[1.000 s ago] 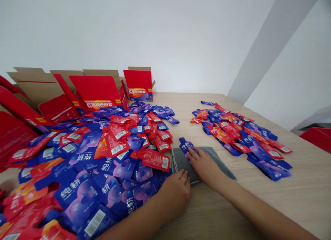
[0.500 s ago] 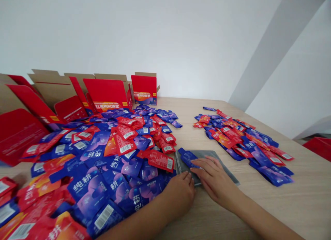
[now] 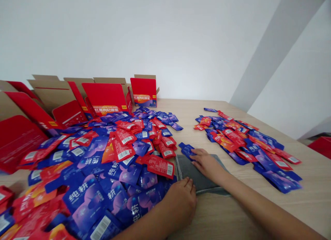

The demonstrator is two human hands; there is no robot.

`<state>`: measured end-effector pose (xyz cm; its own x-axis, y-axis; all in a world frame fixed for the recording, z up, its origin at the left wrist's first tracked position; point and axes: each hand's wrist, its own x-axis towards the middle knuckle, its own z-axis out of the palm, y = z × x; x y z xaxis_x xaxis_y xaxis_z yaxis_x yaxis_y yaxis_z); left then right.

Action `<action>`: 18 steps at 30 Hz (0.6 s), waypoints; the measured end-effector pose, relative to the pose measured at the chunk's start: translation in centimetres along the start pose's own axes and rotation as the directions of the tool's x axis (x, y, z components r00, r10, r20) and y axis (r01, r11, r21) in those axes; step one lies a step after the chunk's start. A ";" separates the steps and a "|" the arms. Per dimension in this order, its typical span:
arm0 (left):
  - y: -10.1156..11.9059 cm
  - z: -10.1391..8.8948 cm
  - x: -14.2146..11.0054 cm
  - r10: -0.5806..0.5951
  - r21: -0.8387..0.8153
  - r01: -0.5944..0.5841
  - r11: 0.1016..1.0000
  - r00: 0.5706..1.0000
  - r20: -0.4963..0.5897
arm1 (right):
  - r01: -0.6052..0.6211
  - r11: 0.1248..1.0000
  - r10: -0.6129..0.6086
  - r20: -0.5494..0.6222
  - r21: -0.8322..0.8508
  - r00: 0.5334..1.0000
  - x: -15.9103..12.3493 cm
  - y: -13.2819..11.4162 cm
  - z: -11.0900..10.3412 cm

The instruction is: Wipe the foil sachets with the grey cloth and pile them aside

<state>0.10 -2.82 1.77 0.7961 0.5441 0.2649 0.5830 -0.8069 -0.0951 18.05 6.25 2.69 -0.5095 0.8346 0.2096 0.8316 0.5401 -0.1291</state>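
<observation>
Right hand [image 3: 207, 164]: fingers on blue pouch [image 3: 186, 149], which lies at the far edge of grey folded cloth [image 3: 196, 174]; grip unclear. Left hand [image 3: 182, 200]: fingers curled together at the cloth's near left corner. Large mixed pouch pile [image 3: 113, 164] to the left; smaller pouch pile [image 3: 238, 138] to the right. Open red cartons [image 3: 103, 94] stand behind the large pile.

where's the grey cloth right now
In the head view, the grey cloth lies on the table right of the big pouch pile, beneath the right hand.
</observation>
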 end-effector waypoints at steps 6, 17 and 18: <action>0.0 0.8 -0.1 0.024 0.031 -0.024 0.999 0.999 -0.021 | -0.224 0.843 0.270 -0.024 0.490 0.963 1.1 3.0 0.8; 0.0 2.0 -0.1 0.044 -0.019 -0.045 0.999 0.999 -0.030 | -0.151 0.483 -0.016 0.181 0.863 0.983 10.0 -1.6 -10.2; 0.0 1.9 -0.1 0.039 -0.020 -0.040 0.999 0.999 -0.033 | -0.067 0.371 -0.033 0.085 0.926 0.996 11.7 -2.4 -10.7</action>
<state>0.31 -2.47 -0.11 0.8125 0.5043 0.2924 0.5476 -0.8323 -0.0863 12.46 13.50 15.84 -0.5533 0.8227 0.1308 0.1378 0.2452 -0.9596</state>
